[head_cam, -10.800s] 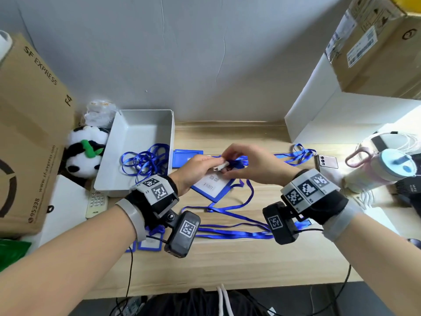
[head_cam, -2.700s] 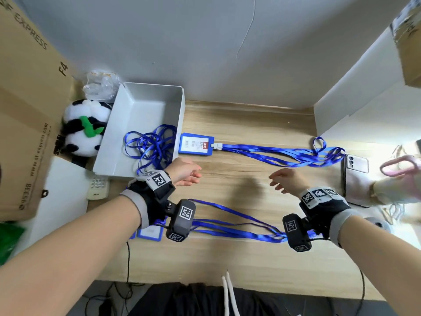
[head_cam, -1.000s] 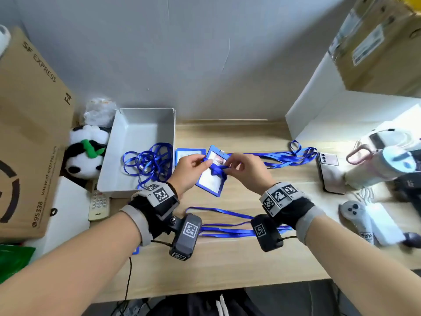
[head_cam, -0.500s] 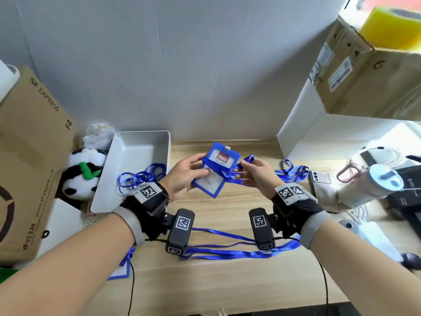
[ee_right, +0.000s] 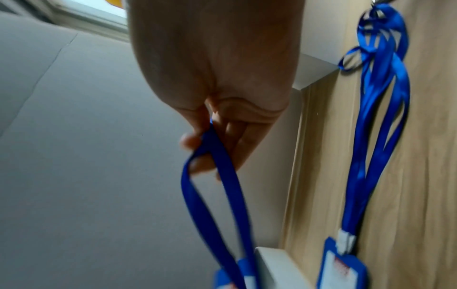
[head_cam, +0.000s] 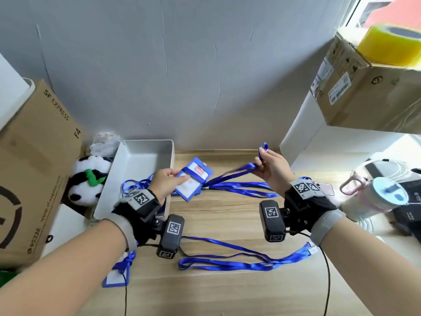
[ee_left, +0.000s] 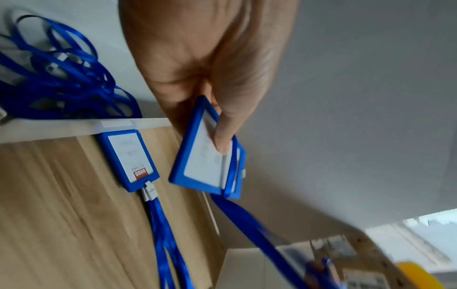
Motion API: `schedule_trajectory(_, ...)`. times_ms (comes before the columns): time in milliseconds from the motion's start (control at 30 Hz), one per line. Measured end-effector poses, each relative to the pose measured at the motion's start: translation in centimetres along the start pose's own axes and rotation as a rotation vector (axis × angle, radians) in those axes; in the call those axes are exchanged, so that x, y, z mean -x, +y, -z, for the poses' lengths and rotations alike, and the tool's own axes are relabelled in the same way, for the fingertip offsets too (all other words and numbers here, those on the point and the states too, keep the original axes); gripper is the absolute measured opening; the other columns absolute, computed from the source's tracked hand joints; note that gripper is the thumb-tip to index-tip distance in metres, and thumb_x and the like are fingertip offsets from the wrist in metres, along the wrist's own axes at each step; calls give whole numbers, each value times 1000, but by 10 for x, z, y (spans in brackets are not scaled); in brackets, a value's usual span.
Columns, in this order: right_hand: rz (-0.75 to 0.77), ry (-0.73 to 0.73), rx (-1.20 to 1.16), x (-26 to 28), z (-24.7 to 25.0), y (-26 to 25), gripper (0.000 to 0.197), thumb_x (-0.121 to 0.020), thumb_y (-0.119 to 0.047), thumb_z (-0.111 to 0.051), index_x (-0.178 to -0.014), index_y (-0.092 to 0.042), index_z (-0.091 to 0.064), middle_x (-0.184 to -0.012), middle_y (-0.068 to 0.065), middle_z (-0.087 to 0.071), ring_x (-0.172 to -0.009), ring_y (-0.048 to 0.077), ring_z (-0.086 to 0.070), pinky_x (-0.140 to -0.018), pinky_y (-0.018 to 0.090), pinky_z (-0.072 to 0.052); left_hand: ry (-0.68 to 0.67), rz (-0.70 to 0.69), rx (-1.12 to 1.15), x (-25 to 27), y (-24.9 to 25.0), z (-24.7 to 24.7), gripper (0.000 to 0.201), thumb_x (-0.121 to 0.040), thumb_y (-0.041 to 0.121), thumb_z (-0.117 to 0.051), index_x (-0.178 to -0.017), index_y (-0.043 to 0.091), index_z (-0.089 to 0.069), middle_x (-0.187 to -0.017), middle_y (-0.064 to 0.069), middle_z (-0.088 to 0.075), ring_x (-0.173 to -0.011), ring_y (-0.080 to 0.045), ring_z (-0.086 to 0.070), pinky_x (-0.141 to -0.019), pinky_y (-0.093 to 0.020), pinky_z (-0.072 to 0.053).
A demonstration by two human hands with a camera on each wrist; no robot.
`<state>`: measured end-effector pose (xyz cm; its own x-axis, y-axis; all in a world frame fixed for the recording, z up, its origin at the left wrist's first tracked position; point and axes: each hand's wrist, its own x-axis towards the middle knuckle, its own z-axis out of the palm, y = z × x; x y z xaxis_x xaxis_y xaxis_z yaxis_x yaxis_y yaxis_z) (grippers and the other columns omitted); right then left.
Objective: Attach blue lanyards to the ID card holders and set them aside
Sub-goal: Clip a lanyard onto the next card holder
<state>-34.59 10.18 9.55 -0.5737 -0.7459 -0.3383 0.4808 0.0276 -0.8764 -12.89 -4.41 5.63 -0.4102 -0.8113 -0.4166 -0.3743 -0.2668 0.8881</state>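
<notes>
Setting: cluttered office or home-office desk against a grey wall.

Evidence: wood-grain top; courier cardboard boxes at both sides, shipping labels; white tray; plush panda; phone; lidded drink bottle; yellow tape roll on a box.

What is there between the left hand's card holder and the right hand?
A blue lanyard spans from the card holder to the right hand, raised above the desk; the head view shows it.
</notes>
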Motion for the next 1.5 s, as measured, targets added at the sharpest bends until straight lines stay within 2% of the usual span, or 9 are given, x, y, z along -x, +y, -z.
schedule_trajectory(200,-144,103,709,-8,13,18,18,-93,-8,-50,-75,-11,-49,-65,5,-44,-55,15,-44,-53,27,-47,-128,-67,264,9,26,6,27,-88,8,-60,-116,6,-61,-99,-9,-68,-82,-14,-66,-77,-28,-54)
schedule_trajectory(400,-60,-119,754,6,-19,14,41,-99,-33,-39,-138,-22,-40,-136,2,-50,-124,21,-47,-88,33,-42,-532,-66,-10,25,44,-9,20,-88,2,-58,-100,15,-66,-85,5,-74,-78,-7,-68,-75,-21,-57)
schedule_trajectory(533,-183,-460,618,13,-43,8,53,-97,-53,-18,-117,-27,-59,-115,2,-64,-109,15,-58,-93,30,-43,-663,-27,-120,28,47,-16,25,-87,5,-60,-110,12,-66,-85,3,-73,-76,-7,-69,-66,-19,-56)
schedule_trajectory(800,-116,-424,970,5,-45,20,47,-97,-48,-35,-73,-19,-63,-72,-4,-61,-66,11,-52,-66,20,-41,-663,-44,-231,19,44,-1,25,-85,2,-62,-110,8,-66,-85,1,-72,-70,-5,-67,-68,-17,-55)
schedule_trajectory(967,80,-214,1012,-11,-32,19,22,-85,-10,-64,-68,-17,-51,-59,-4,-50,-46,1,-44,-49,14,-33,-214,-172,-307,1,33,2,19,-85,6,-65,-104,2,-67,-87,-7,-64,-62,-3,-57,-61,-11,-47)
schedule_trajectory(1133,-35,-252,1300,-19,-16,24,46,-78,3,-56,-121,-13,-52,-108,5,-61,-97,18,-58,-82,25,-47,-201,-80,51,0,39,6,11,-87,8,-62,-88,19,-64,-89,-7,-67,-58,-1,-65,-57,-17,-54)
schedule_trajectory(1267,97,-381,787,-9,-32,22,50,-91,0,-39,-136,-19,-45,-134,-5,-49,-128,11,-41,-101,19,-33,-395,-88,-5,6,50,1,14,-86,7,-63,-97,16,-65,-88,-3,-68,-65,-3,-66,-57,-17,-54)
schedule_trajectory(1367,-22,-336,643,-11,-42,20,39,-100,-29,-33,-120,-9,-61,-115,8,-65,-106,15,-55,-107,37,-38,-427,-93,-16,3,51,-2,15,-87,7,-62,-98,16,-65,-90,-4,-68,-67,-3,-67,-58,-17,-54)
schedule_trajectory(1500,-46,-410,739,-9,-38,15,45,-99,-37,-38,-71,-5,-55,-63,13,-47,-61,16,-45,-72,30,-40,-405,-68,-28,-4,47,8,15,-87,7,-62,-99,15,-65,-94,-8,-67,-74,-9,-66,-61,-18,-56)
